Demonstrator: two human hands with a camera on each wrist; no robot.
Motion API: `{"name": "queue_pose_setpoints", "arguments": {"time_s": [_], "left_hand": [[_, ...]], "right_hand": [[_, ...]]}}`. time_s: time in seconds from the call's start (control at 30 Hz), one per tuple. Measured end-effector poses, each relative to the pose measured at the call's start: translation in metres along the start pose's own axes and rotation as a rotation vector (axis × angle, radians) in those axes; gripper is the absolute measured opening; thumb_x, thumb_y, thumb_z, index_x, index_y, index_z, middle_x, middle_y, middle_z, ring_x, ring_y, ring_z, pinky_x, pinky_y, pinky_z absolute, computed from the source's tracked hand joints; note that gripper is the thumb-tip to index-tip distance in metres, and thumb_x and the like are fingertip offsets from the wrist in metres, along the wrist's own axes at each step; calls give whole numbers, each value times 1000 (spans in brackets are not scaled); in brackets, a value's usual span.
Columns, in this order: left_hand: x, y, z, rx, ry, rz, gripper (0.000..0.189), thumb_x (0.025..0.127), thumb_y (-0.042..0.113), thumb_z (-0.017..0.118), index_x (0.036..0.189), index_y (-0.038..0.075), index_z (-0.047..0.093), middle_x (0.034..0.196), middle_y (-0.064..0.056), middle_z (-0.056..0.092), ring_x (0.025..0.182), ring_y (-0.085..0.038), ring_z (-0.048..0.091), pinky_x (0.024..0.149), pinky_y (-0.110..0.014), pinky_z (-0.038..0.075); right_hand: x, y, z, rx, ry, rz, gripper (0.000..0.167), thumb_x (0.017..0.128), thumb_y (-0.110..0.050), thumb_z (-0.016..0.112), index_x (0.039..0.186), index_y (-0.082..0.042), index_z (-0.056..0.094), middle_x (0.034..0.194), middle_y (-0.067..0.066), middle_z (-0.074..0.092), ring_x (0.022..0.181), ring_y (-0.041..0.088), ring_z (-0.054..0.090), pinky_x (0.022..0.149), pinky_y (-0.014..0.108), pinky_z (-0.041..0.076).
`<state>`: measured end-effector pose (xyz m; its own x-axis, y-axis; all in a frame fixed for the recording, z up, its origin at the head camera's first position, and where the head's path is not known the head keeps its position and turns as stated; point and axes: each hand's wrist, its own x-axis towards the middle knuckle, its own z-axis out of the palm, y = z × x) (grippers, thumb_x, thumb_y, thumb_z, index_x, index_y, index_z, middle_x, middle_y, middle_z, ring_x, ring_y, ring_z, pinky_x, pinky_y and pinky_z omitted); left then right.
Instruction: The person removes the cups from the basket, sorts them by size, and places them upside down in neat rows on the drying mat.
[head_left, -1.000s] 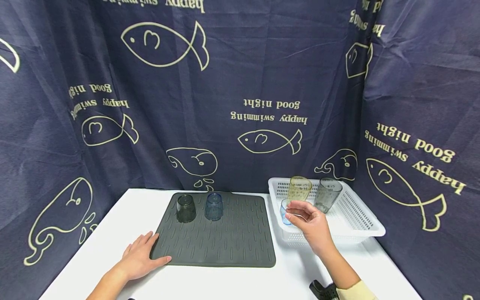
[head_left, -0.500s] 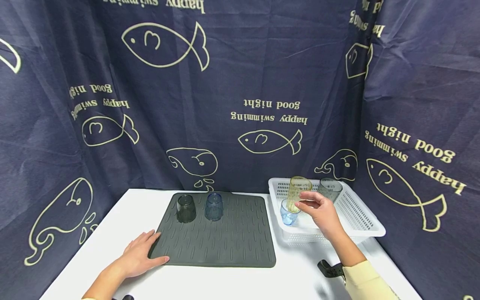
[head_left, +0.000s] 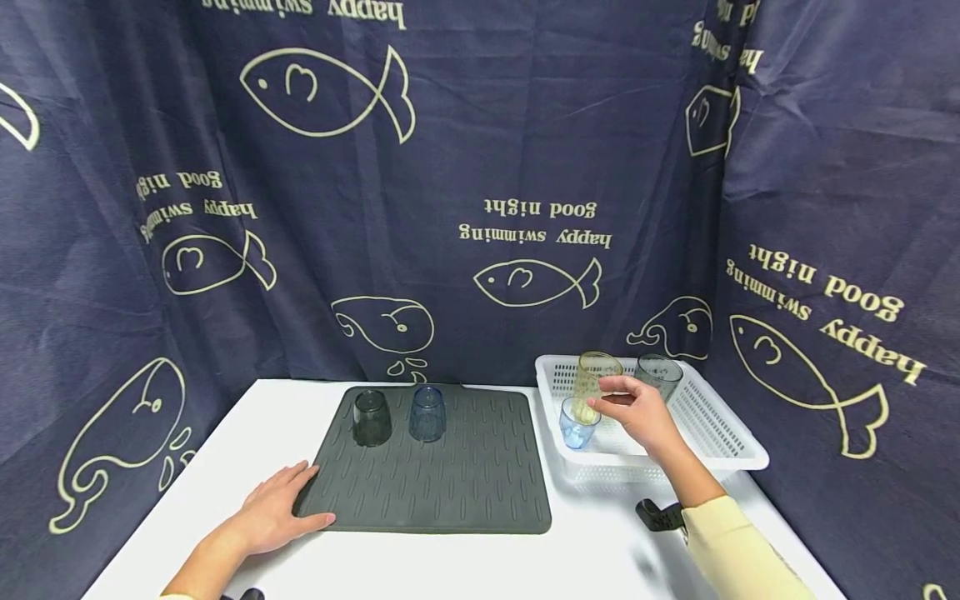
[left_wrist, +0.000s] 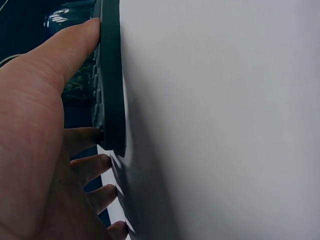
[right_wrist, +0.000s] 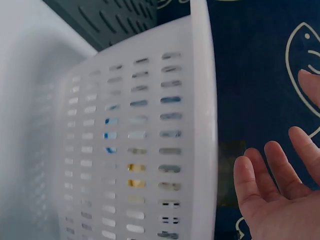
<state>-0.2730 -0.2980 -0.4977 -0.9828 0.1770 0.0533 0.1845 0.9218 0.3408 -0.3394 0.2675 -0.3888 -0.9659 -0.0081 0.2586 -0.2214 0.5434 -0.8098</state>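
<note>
In the head view my right hand (head_left: 647,419) is empty, fingers loosely bent, just right of the light-blue glass (head_left: 577,428) in the basket's (head_left: 731,417) near left corner. My left hand (head_left: 276,512) lies spread at the mat's (head_left: 450,500) near left corner. Left wrist view: my thumb meets the mat's edge. Right wrist view: my relaxed fingers show beside the basket's rim.

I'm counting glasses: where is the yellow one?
In the head view, the yellow glass sits at right inside the white basket, just behind the light-blue glass and left of the grey glass.
</note>
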Motion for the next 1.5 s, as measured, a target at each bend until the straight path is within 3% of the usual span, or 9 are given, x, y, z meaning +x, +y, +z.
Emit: {"name": "queue_pose_setpoints", "arguments": {"time_s": [0.07, 0.27, 0.67, 1.1, 1.5], "left_hand": [[1, 0, 0, 3, -6, -5, 96, 81, 62, 75, 145, -6, 50, 150, -34, 46, 139, -58, 41, 106, -78, 34], [1, 2, -2, 9, -21, -14, 97, 82, 63, 75, 145, -6, 49, 151, -34, 45, 139, -58, 40, 106, -78, 33], [-1, 4, -3, 7, -19, -11, 96, 81, 62, 76, 144, -6, 50, 150, -35, 45, 139, -59, 40, 108, -77, 33], [0, 4, -3, 9, -13, -9, 96, 81, 61, 76, 144, -6, 51, 150, -35, 46, 139, -59, 41, 107, -77, 34], [1, 1, -1, 5, -13, -15, 97, 81, 62, 75, 145, -5, 50, 150, -34, 45, 139, -58, 40, 106, -78, 33]], "right_hand": [[8, 12, 1, -19, -1, -9, 56, 88, -33, 82, 132, -2, 64, 135, 22, 65, 119, 36, 66, 85, 26, 56], [16, 20, -1, -58, -26, 0, 59, 88, -32, 83, 132, 1, 64, 137, 24, 63, 117, 37, 66, 85, 27, 58], [26, 28, -2, -120, -158, 34, 72, 84, -35, 85, 139, 3, 58, 141, 31, 57, 123, 46, 60, 100, 53, 54], [33, 45, 0, -102, -283, 50, 82, 79, -26, 90, 144, 5, 50, 137, 33, 56, 124, 47, 59, 97, 48, 57], [37, 54, 6, -61, -321, 83, 83, 78, -21, 91, 144, 7, 49, 135, 34, 57, 124, 46, 59, 95, 46, 57]]}}
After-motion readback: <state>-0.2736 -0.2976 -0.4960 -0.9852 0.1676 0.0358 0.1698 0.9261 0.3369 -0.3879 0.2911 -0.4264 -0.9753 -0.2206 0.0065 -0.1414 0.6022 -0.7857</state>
